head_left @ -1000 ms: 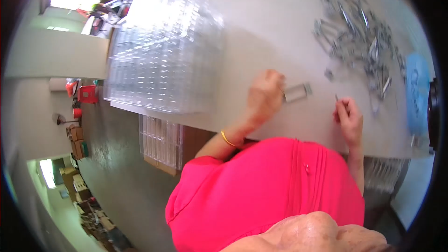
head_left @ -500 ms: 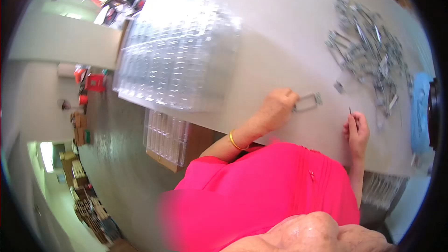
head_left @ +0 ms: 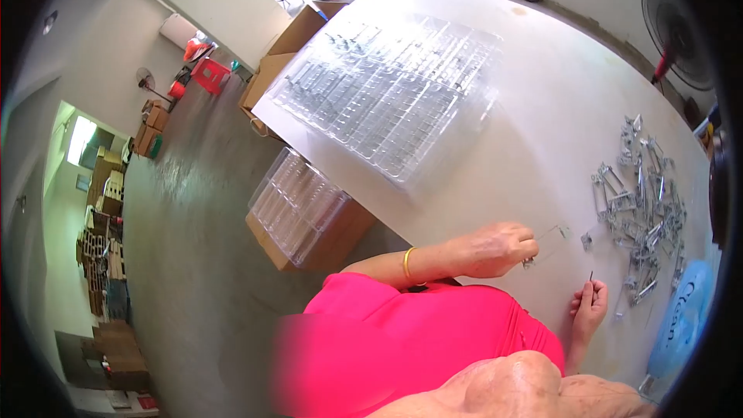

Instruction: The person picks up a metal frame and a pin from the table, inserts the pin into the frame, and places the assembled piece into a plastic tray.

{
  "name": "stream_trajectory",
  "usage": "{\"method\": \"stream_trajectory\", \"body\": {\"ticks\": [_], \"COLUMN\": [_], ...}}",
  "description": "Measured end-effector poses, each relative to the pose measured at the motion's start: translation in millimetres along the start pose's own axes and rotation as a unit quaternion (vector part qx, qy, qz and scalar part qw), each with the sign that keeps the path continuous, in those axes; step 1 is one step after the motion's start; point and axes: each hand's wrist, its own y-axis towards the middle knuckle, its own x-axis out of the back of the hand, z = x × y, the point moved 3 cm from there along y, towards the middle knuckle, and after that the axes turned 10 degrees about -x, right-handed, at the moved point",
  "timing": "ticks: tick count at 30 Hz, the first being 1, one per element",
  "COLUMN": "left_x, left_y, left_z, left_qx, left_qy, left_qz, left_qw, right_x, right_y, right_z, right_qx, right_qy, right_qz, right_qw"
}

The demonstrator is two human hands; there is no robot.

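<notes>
My left hand (head_left: 499, 249), with a yellow bangle at the wrist, is closed on one end of a thin rectangular metal frame (head_left: 563, 231). Motion blurs the frame's outline, and my fingers hide its near end. Lower right, my right hand (head_left: 590, 306) pinches a thin dark pin (head_left: 592, 275), which points up from the fingertips. A small loose metal piece (head_left: 587, 241) lies on the table between my hands and a pile of metal parts (head_left: 642, 213).
Clear plastic trays (head_left: 387, 101) filled with rows of parts cover the left of the white table (head_left: 542, 70). A cardboard box (head_left: 340, 228) with more trays stands below its edge. A blue bag (head_left: 685, 317) is at right, a fan (head_left: 677, 35) beyond the table.
The view has turned, so the trays and pile appear further right and lower. My left hand still grips the frame, now blurred. My right hand keeps the pin.
</notes>
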Motion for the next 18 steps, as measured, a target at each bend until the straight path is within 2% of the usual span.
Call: {"method": "stream_trajectory", "body": {"ticks": [2,4,7,12,16,18], "left_x": [33,64,111,180,226,254], "left_y": [0,-6,-20,-50,-82,-99], "left_z": [-18,-28,-46,-53,-40,-34], "left_qx": [-0.014,-0.014,-0.018,0.014,0.060,0.087], "left_qy": [-0.032,-0.009,0.029,0.219,0.303,0.384], "left_qz": [-0.055,-0.038,-0.088,-0.125,-0.185,-0.233], "left_qw": [0.998,0.999,0.996,0.968,0.933,0.889], "right_x": [-1,-4,-7,-9,-18,-17], "right_y": [1,1,-1,9,15,27], "right_z": [1,5,9,6,14,1], "right_qx": [0.009,0.017,0.022,0.050,0.062,0.113], "right_qy": [0.000,0.003,0.007,0.016,-0.007,-0.006], "right_qz": [-0.006,-0.013,-0.020,-0.030,-0.029,-0.030], "right_qw": [1.000,1.000,1.000,0.998,0.998,0.993]}}
